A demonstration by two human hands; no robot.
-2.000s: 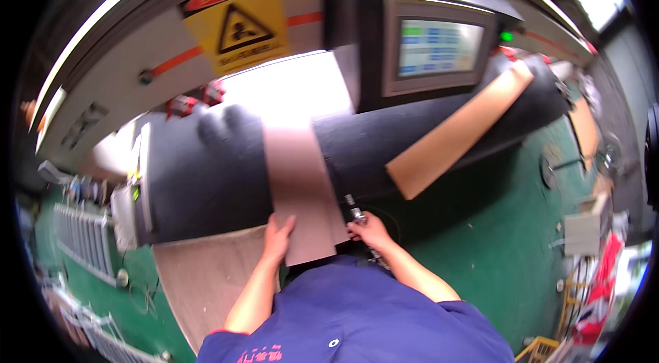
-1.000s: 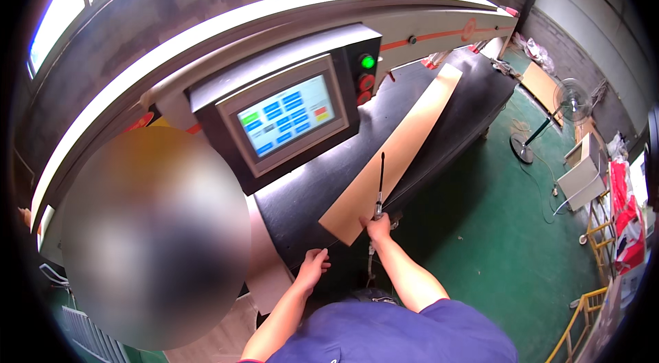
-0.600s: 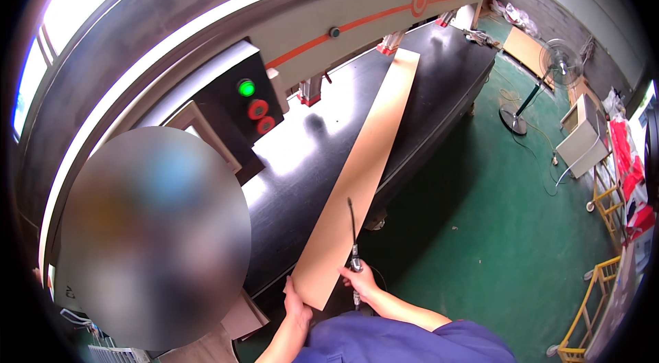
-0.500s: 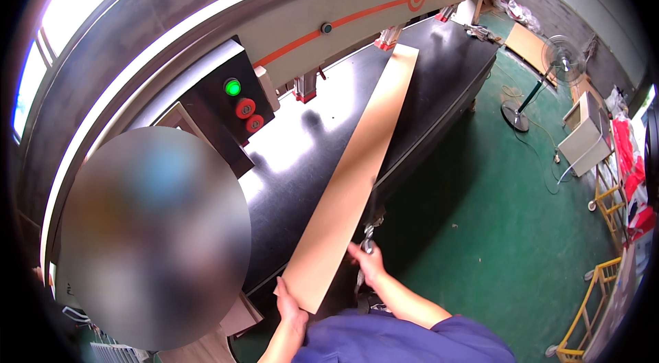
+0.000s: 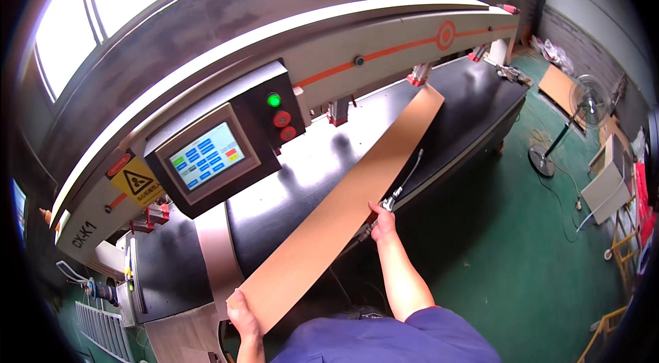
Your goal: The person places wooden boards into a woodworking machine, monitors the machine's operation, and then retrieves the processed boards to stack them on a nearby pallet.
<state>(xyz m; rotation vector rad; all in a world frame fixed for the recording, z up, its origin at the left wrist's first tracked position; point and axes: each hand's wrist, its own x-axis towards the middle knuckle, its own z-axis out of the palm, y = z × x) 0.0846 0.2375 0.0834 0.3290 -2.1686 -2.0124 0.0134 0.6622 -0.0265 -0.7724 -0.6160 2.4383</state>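
A long, flat brown board (image 5: pixel 329 215) lies at a slant over the dark machine table, its far end close to a red-tipped clamp. My left hand (image 5: pixel 245 315) grips the board's near left corner, thumb on top. By the right edge, my right hand (image 5: pixel 384 224) is closed around a silver air blow gun (image 5: pixel 389 203) with a thin nozzle pointing away from me. The thumb of that hand rests at the board's edge. Fingers under the board are hidden.
Beyond the board runs a machine beam (image 5: pixel 395 40) with red-tipped clamps (image 5: pixel 419 74). A control panel (image 5: pixel 206 157) with screen, green light and red buttons overhangs the table at left. Another panel strip (image 5: pixel 217 246) lies left. A standing fan (image 5: pixel 588 102) is at far right.
The board's near end has swung left with my left hand. My right hand has moved forward along the board's edge with the blow gun. My view has turned, showing the control screen.
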